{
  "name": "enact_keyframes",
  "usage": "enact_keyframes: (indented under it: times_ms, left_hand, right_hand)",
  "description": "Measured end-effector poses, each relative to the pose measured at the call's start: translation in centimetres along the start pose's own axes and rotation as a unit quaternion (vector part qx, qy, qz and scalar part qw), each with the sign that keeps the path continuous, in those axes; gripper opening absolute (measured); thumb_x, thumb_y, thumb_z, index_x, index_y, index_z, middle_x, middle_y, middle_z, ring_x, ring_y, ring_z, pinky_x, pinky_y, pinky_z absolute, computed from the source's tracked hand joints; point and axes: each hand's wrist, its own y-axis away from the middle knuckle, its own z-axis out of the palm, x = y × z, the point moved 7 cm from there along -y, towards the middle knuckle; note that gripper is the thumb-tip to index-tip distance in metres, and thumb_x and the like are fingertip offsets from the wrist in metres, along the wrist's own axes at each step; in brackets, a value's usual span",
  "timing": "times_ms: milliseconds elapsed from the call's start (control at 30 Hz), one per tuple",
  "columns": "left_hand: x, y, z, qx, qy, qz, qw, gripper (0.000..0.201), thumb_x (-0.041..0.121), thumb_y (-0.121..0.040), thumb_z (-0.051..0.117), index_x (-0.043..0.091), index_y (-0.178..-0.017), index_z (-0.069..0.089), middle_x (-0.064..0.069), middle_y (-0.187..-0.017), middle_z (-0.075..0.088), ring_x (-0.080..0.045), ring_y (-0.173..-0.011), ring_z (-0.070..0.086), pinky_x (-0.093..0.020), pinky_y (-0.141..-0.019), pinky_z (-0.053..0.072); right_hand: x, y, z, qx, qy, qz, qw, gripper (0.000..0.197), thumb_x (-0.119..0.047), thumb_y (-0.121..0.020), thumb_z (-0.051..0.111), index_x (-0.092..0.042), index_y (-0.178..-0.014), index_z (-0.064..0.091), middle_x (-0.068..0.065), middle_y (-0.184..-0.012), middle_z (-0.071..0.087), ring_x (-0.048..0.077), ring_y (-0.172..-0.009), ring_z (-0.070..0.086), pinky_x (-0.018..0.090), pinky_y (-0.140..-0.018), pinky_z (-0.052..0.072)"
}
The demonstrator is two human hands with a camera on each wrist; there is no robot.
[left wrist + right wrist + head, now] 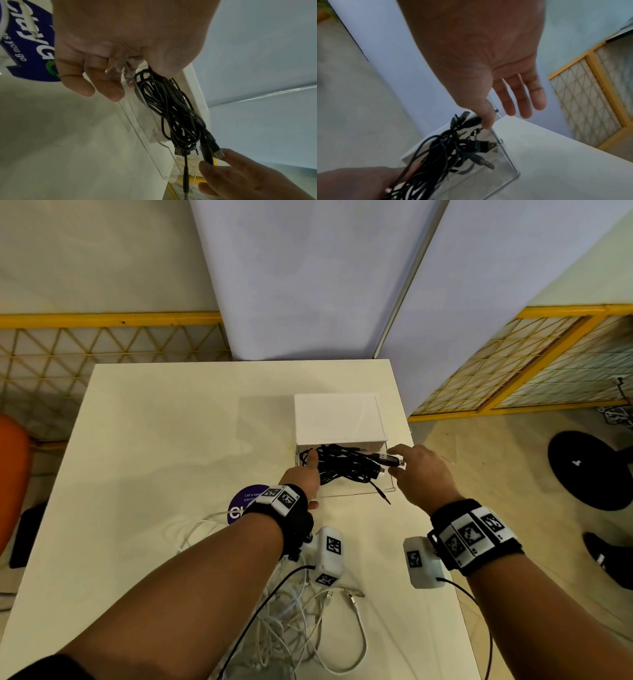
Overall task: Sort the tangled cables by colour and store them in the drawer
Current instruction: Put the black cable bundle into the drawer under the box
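Black cables (342, 465) are bundled in the clear drawer (356, 491), which is pulled out of the white box (337, 417) at 1 o'clock on the table (154, 422). My left hand (303, 477) is on the bundle's 9 o'clock end, thumb pressing it down, other fingers curled loosely at the drawer's corner. I can't tell whether they actually clamp the wall. My right hand (423, 470) is at 3 o'clock, thumb and forefinger pinching a USB plug (392, 460); the other fingers are straight.

Risks, as I judge them:
- One jack lead (382, 494) hangs over the front wall at 5 o'clock. If the drawer is pushed in now, it likely jams or gets pinched.
- The bundle rides above the drawer rim. It could snag the box's front edge on closing and get dragged back out.
- The plug I'm pinching sticks past the 3 o'clock wall, so same snag risk unless tucked in first.
- The drawer is light acrylic. A hard press may slide the whole box.
- White cables (308, 621) lie loose at 6 o'clock under my wrists. My wrist-rig wires could hook them and pull them off the table.
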Motion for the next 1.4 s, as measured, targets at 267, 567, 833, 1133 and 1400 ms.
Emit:
enact_keyframes:
  times_ms: [267, 567, 833, 1133, 1400]
  left_hand:
    - [-0.5, -0.4, 0.0, 0.009, 0.029, -0.024, 0.999, 0.062, 0.057, -0.104, 0.03, 0.012, -0.141, 0.05, -0.018, -0.129, 0.058, -0.033, -0.102, 0.057, -0.032, -0.051, 0.039]
    - [-0.5, -0.4, -0.1, 0.014, 0.027, -0.031, 0.999, 0.064, 0.059, -0.103, 0.029, 0.012, -0.142, 0.048, -0.017, -0.129, 0.059, -0.035, -0.107, 0.06, -0.032, -0.049, 0.039]
    - [-0.4, -0.2, -0.3, 0.022, 0.012, -0.035, 0.999, 0.07, 0.063, -0.102, 0.028, 0.005, -0.131, 0.054, -0.015, -0.119, 0.062, -0.032, -0.102, 0.062, -0.031, -0.039, 0.041]
    - [-0.8, -0.9, -0.2, 0.004, 0.049, 0.028, 0.998, 0.071, 0.064, -0.101, 0.03, 0.009, -0.139, 0.053, -0.018, -0.136, 0.061, -0.025, -0.09, 0.057, -0.029, -0.05, 0.041]
    - [-0.6, -0.5, -0.4, 0.018, 0.019, -0.022, 0.999, 0.065, 0.063, -0.102, 0.03, 0.007, -0.118, 0.058, -0.016, -0.113, 0.063, -0.031, -0.093, 0.057, -0.032, -0.049, 0.037]
  right_hand:
    - [-2.3, -0.2, -0.7, 0.044, 0.142, -0.031, 0.988, 0.023, -0.027, -0.103, 0.045, -0.015, -0.105, 0.065, 0.003, -0.101, 0.062, 0.023, -0.092, 0.062, 0.029, -0.063, 0.032]
    - [-5.7, -0.3, -0.7, 0.018, 0.24, -0.105, 0.965, 0.008, -0.013, -0.095, 0.05, -0.018, -0.1, 0.055, 0.001, -0.09, 0.058, 0.02, -0.063, 0.042, 0.029, -0.047, 0.019]
    - [-5.8, 0.2, -3.0, 0.151, 0.08, -0.063, 0.983, 0.01, -0.012, -0.093, 0.052, -0.01, -0.101, 0.058, 0.006, -0.089, 0.061, 0.026, -0.062, 0.055, 0.026, -0.047, 0.026]
    - [-7.8, 1.7, 3.0, 0.076, 0.188, -0.219, 0.954, 0.055, -0.045, -0.096, 0.047, -0.007, -0.134, 0.052, 0.008, -0.124, 0.061, 0.03, -0.115, 0.056, 0.044, -0.09, 0.046]
    - [-7.1, 1.1, 3.6, 0.075, 0.23, -0.255, 0.936, 0.049, -0.016, -0.092, 0.049, -0.008, -0.141, 0.048, 0.014, -0.13, 0.056, 0.035, -0.115, 0.053, 0.045, -0.089, 0.045]
